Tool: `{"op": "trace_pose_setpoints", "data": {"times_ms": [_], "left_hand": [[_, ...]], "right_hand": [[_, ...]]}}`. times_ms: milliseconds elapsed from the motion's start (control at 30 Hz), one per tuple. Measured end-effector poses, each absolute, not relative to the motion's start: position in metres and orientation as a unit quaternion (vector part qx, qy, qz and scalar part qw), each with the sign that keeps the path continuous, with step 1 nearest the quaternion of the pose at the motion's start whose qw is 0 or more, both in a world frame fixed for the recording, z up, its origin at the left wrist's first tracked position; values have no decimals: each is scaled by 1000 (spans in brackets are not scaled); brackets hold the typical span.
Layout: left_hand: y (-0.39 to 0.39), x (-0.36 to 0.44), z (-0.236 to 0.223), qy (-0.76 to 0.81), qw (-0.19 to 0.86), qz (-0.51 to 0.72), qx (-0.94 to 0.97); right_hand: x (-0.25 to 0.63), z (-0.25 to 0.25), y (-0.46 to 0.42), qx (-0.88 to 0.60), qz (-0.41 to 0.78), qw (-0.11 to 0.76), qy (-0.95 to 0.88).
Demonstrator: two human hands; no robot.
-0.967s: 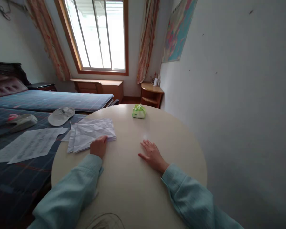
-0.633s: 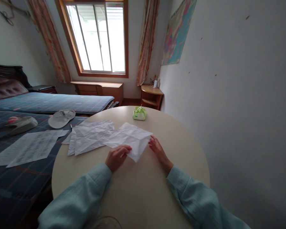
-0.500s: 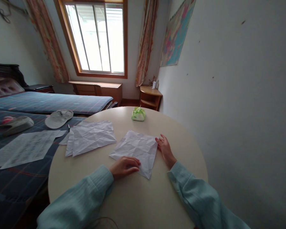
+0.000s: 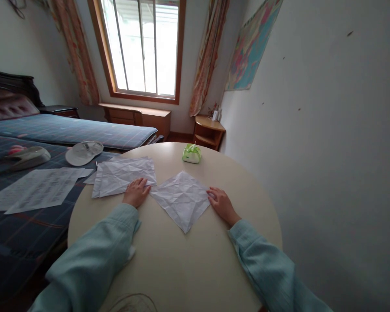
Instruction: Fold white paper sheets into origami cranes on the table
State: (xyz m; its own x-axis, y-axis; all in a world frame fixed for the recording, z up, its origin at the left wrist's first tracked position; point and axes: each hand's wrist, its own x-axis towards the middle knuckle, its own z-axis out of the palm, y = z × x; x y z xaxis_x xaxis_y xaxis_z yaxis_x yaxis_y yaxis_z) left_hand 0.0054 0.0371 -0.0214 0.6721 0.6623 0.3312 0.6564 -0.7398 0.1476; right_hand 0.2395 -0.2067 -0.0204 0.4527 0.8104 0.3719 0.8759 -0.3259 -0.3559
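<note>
A creased white sheet of paper (image 4: 182, 201) lies turned like a diamond on the round table (image 4: 182, 268), in front of me. My right hand (image 4: 223, 206) has its bent fingers closed on the sheet's right corner. To the left is a stack of creased white papers (image 4: 123, 173). My left hand (image 4: 137, 192) lies palm down, fingers stretched out, over the stack's near right edge and close to the sheet's left corner.
A green and white tissue pack (image 4: 191, 154) stands near the table's far edge. On the bed (image 4: 19, 242) at left lie printed sheets (image 4: 39, 188), a white cap (image 4: 83, 152) and a grey item (image 4: 30, 157). The white wall (image 4: 328, 173) rises at right.
The single sheet came off the stack, moved right with both hands, and turned into a diamond. My left hand has since moved back left to the stack, while my right hand stays by the sheet.
</note>
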Motion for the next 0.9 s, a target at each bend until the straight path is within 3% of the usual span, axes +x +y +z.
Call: {"op": "trace_pose_setpoints", "data": {"times_ms": [167,267,400,667,900], "left_hand": [[36,18,-18,352,-18,234,906],[22,28,-16,269,14,248,930],[4,38,-18,159,66,187,967],[2,36,-18,166,132,192,958],[0,33,-23,173,100,173,964]], "right_hand": [[240,-19,-205,-807,-63,263,-525],[236,-17,-198,-813,-79,265,-512],[230,-14,-187,-822,-92,255,-501],[235,-20,-188,-787,-58,278,-549],[236,-22,-186,-784,-53,277,-553]]}}
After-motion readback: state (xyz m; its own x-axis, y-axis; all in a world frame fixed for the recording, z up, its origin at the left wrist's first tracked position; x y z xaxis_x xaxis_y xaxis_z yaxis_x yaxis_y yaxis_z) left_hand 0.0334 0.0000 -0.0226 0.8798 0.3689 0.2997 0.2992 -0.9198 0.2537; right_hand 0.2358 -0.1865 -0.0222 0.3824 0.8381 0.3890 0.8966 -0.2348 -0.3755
